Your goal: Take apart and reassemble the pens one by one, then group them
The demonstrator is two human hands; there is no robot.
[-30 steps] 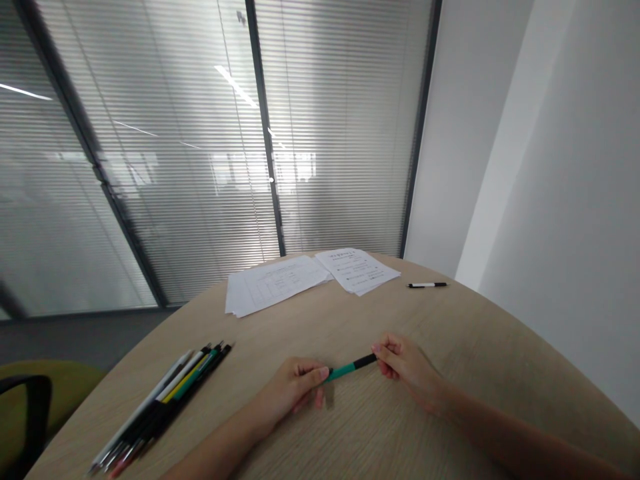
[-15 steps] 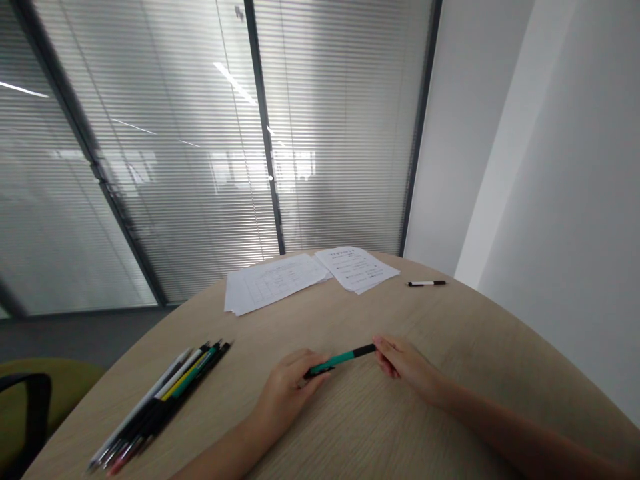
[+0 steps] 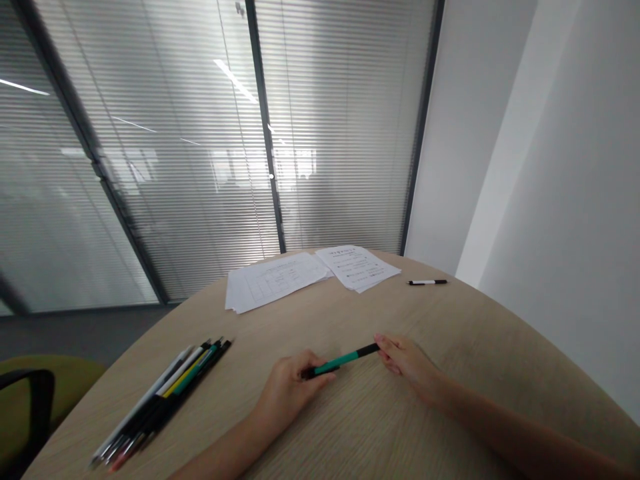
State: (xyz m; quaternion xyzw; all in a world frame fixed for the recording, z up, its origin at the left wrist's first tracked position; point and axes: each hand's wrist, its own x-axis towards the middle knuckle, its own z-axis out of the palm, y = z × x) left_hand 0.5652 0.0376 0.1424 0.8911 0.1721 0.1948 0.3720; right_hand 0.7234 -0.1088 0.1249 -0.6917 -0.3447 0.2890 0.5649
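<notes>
Green and black, the pen (image 3: 346,361) slants over the bench (image 3: 280,330), bridging two hands: the left hand (image 3: 287,387) grips its clip end between thumb and fingers, the right hand (image 3: 404,358) pinches the opposite black end, so the step in hand looks like a steady two-handed hold, and any next move seems to call for one grip to loosen while the other secures the barrel. Off to the left lies a bundle of pens (image 3: 186,381), side by side; farther out come printed papers (image 3: 275,280), and right of those, alone, a white-and-black pen (image 3: 427,283).
</notes>
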